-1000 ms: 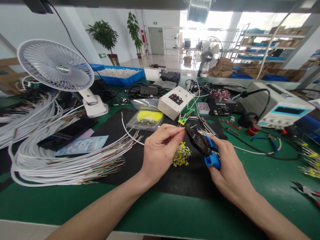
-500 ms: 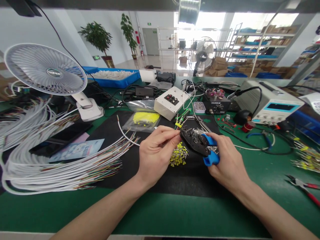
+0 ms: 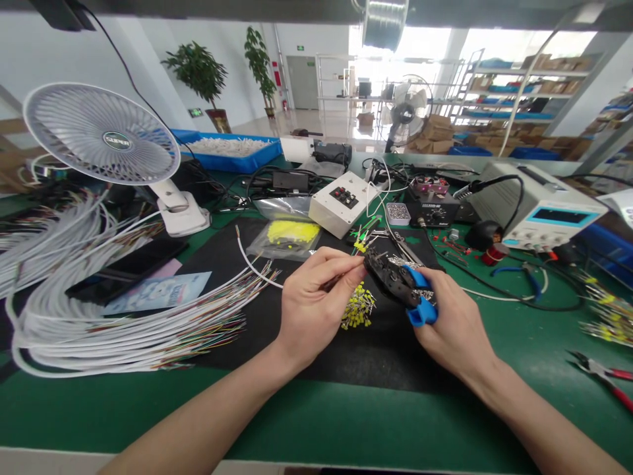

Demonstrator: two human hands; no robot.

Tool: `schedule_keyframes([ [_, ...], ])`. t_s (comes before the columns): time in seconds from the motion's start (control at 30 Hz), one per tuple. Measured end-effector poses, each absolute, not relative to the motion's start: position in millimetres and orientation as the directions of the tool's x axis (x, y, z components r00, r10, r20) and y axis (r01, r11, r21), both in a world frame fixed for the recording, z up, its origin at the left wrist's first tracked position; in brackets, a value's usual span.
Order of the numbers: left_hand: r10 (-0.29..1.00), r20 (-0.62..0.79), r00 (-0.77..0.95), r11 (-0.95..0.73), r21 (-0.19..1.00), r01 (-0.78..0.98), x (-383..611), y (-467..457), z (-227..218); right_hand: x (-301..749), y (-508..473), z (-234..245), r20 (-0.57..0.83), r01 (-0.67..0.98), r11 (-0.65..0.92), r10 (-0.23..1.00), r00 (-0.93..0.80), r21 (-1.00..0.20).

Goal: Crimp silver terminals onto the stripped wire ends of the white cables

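Observation:
My right hand (image 3: 448, 323) grips a black crimping tool with blue handles (image 3: 403, 284), its jaws pointing left. My left hand (image 3: 316, 303) is pinched shut on a thin wire end, held right at the tool's jaws. Under both hands, a small pile of yellow terminals (image 3: 360, 307) lies on the black mat (image 3: 306, 356). A white cable with fanned coloured wires (image 3: 257, 267) runs left from my left hand.
White cable bundles (image 3: 74, 316) fill the left. A white desk fan (image 3: 106, 142), a bag of yellow parts (image 3: 287, 234), a white switch box (image 3: 343, 201), a soldering station (image 3: 432, 211) and a power supply (image 3: 548, 211) stand behind. Red-handled pliers (image 3: 601, 376) lie far right.
Both hands stay together at the tool's jaws. The view has shifted slightly; the hands and tool have barely moved.

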State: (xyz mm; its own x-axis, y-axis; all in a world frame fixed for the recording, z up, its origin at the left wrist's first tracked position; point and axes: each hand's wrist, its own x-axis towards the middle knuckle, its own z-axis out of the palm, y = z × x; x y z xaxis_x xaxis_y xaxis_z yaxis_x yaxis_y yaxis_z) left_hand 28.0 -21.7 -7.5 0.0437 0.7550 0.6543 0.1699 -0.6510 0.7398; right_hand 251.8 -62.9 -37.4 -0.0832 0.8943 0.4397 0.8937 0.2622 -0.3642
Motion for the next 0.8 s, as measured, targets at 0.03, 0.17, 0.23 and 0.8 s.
schedule_keyframes([
  [0.03, 0.754, 0.655, 0.045, -0.652, 0.739, 0.169, 27.6, -22.1, -7.3, 251.6, -62.8, -37.7, 0.44, 0.891, 0.262, 0.894, -0.081, -0.369],
  [0.17, 0.753, 0.656, 0.054, -0.654, 0.735, 0.177, 26.6, -24.3, -7.1, 251.7, -61.7, -40.0, 0.446, 0.881, 0.275, 0.891, -0.082, -0.386],
  [0.23, 0.746, 0.663, 0.056, -0.661, 0.729, 0.179, 26.7, -25.1, -6.7, 251.8, -61.4, -40.5, 0.445, 0.877, 0.28, 0.891, -0.087, -0.39],
  [0.8, 0.742, 0.668, 0.049, -0.666, 0.727, 0.167, 27.0, -28.5, -6.7, 253.6, -60.3, -42.4, 0.462, 0.876, 0.302, 0.881, -0.105, -0.376],
])
